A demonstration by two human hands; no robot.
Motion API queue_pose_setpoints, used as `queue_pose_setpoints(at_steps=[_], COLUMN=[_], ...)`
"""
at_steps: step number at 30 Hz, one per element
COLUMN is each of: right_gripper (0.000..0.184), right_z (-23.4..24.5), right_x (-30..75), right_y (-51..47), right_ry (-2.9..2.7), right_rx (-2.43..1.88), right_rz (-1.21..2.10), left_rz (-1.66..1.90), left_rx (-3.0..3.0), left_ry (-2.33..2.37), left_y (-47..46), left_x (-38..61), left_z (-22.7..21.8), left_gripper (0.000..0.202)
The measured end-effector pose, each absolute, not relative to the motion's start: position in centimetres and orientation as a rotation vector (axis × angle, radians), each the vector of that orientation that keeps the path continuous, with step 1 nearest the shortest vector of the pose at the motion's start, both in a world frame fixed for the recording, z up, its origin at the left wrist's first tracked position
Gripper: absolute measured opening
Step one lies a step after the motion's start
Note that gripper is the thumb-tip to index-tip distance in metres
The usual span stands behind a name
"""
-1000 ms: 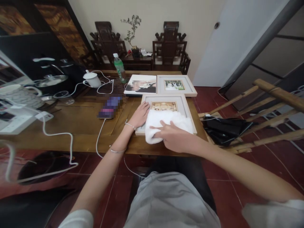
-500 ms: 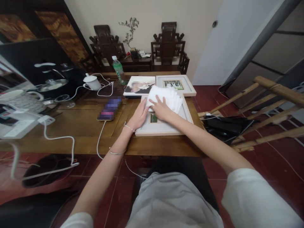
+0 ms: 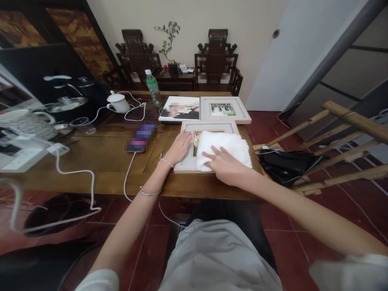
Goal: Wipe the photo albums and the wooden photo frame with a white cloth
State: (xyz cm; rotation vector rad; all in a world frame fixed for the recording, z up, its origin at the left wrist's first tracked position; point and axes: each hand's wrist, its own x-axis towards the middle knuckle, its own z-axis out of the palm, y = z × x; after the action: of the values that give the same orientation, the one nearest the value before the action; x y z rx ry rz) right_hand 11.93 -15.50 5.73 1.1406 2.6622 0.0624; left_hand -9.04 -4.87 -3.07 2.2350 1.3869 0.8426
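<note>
A light-coloured picture frame with a small photo lies flat near the table's front right edge. My left hand rests on its left border, fingers stretched out with no object in them. A folded white towel covers the right and front part of this frame. On the towel's front left part, my right hand presses down, fingers bent over the cloth; its thumb is hard to make out. Behind lie a second picture frame with an outdoor photo and a white-topped photo panel.
A phone on a charging cable lies left of the frames on the wooden table. Farther left are a green-labelled bottle, a white lidded cup, a clear cup and a power strip. A wooden rack stands right.
My right hand and the white towel have moved toward me and to the right across the frame, uncovering its upper part. The left hand stays at the left border.
</note>
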Motion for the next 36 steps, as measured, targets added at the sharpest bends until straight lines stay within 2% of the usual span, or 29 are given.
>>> queue_pose_setpoints(at_steps=[6,14,18,28,36], right_gripper=[0.04,0.034,0.037,0.041,0.044], right_z=[5.9,5.1,4.1,4.6,5.0], right_x=[14.3,8.3,8.6,18.4,19.0], right_y=[-16.5,-15.5,-16.1,-18.4,-11.7], right_ry=[2.555,2.702,2.768,2.594,2.603], right_rx=[1.268,1.198,1.245,1.444,1.476], right_rz=[0.221,0.139,0.198,0.378,0.358], left_rz=[0.881,0.914,0.845,0.777,0.74], left_rx=[2.289,2.305,2.367,2.411,2.424], left_ry=[1.41,1.403,1.38,1.359,1.343], left_y=[-4.9,-4.7,-4.5,-4.3,-4.4], left_x=[-8.6,-9.2,-9.8,-9.7,-9.8], left_z=[-3.1,-3.4,-3.6,-3.7,-3.5], left_gripper=[0.055,0.05,0.05,0.052,0.049])
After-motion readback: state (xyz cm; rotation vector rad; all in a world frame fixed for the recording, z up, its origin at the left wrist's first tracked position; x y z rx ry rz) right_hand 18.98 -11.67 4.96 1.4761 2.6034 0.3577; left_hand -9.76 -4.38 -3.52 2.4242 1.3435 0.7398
